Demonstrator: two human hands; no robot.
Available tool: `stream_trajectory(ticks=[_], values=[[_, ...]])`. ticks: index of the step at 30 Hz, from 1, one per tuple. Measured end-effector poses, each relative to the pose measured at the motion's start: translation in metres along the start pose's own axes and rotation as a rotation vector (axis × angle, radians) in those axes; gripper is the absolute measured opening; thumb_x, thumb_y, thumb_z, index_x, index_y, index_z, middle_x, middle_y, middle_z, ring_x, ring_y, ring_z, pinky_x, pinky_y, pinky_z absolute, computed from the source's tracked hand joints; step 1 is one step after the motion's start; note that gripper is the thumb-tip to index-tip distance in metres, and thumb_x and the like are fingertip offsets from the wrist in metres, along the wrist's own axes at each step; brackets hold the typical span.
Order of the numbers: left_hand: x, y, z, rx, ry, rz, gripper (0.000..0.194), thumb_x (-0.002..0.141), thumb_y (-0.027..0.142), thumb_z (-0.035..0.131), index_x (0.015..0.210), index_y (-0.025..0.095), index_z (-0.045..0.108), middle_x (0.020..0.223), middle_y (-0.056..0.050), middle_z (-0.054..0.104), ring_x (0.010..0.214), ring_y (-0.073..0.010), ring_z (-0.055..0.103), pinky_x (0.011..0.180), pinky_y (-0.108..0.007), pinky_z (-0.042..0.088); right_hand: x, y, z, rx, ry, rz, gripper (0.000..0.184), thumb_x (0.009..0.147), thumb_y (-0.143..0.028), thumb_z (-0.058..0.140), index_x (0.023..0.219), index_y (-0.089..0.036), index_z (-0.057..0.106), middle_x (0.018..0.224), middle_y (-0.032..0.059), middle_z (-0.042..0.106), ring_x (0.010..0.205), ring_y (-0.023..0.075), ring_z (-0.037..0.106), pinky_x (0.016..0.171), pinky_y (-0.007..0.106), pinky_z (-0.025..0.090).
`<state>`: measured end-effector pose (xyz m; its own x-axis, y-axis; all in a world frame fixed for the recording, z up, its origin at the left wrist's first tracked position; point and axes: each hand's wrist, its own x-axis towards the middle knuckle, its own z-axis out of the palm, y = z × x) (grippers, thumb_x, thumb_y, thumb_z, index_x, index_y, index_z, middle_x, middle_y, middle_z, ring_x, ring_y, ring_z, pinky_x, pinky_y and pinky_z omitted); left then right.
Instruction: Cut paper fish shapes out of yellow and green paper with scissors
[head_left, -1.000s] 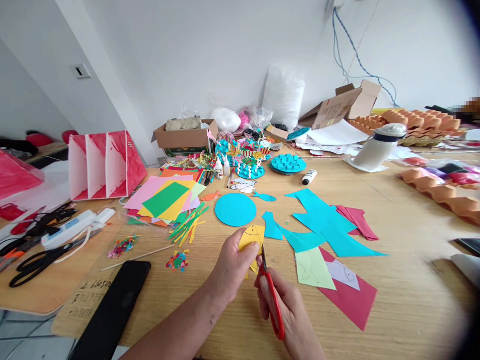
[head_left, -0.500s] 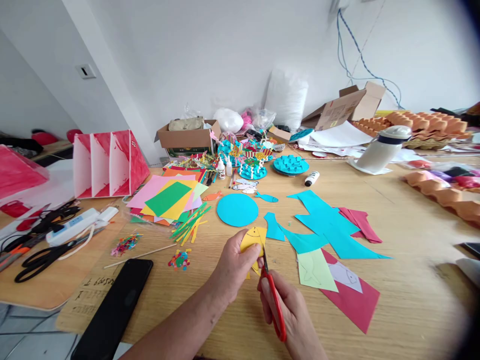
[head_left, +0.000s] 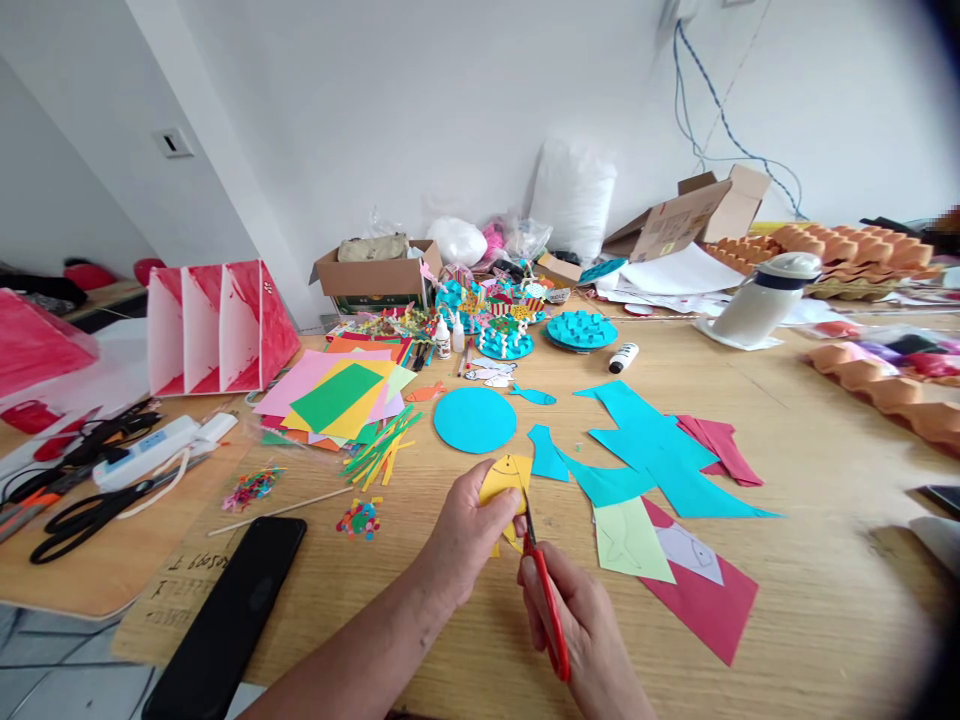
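Observation:
My left hand [head_left: 474, 525] pinches a piece of yellow paper [head_left: 504, 478] that has a fish drawn on it in dark line. Red-handled scissors [head_left: 553, 610] are gripped in my right hand [head_left: 577, 610], their blades at the right edge of the yellow paper. The lower part of the paper is partly hidden behind my left fingers. Just beyond my hands lie a blue paper circle [head_left: 475, 420] and a small blue paper fish [head_left: 534, 396]. To the right are blue paper scraps [head_left: 652, 440], a pale green sheet [head_left: 634, 540] with a drawn outline, and red paper [head_left: 712, 610].
A black phone [head_left: 232, 610] lies at the front left, near black scissors [head_left: 90, 520] and a power strip [head_left: 146, 460]. Coloured sheets [head_left: 337, 395] are stacked at left. Behind stand glue bottles [head_left: 443, 338] and a cardboard box [head_left: 375, 275]; egg trays [head_left: 885, 390] sit at right.
The scissors and my right hand have shifted very slightly at the paper's edge. My left hand stays in place, and the things on the table look the same.

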<state>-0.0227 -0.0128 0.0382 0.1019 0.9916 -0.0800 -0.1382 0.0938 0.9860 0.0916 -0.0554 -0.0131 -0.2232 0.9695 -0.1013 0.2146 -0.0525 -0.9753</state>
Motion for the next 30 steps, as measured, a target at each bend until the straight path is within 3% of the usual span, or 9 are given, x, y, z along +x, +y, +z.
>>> stream_trajectory(ticks=[7, 30], values=[[-0.001, 0.000, -0.006, -0.041, -0.054, -0.017, 0.005, 0.075, 0.019, 0.048, 0.078, 0.016, 0.051, 0.059, 0.003, 0.051, 0.055, -0.0097, 0.047, 0.057, -0.021, 0.039, -0.002, 0.002, 0.000, -0.021, 0.009, 0.004, 0.040, 0.086, -0.052, 0.034, 0.060, -0.022, 0.036, 0.049, -0.0063, 0.037, 0.046, 0.0100, 0.038, 0.042, 0.021, 0.027], [-0.003, 0.003, -0.005, -0.041, -0.008, -0.004, 0.002, 0.074, 0.018, 0.049, 0.074, 0.016, 0.050, 0.059, 0.004, 0.050, 0.055, -0.0092, 0.046, 0.059, -0.020, 0.040, -0.003, -0.008, -0.003, -0.015, -0.082, -0.017, 0.039, 0.088, -0.053, 0.031, 0.064, -0.022, 0.035, 0.055, -0.0058, 0.038, 0.052, 0.0119, 0.038, 0.049, 0.024, 0.028]])
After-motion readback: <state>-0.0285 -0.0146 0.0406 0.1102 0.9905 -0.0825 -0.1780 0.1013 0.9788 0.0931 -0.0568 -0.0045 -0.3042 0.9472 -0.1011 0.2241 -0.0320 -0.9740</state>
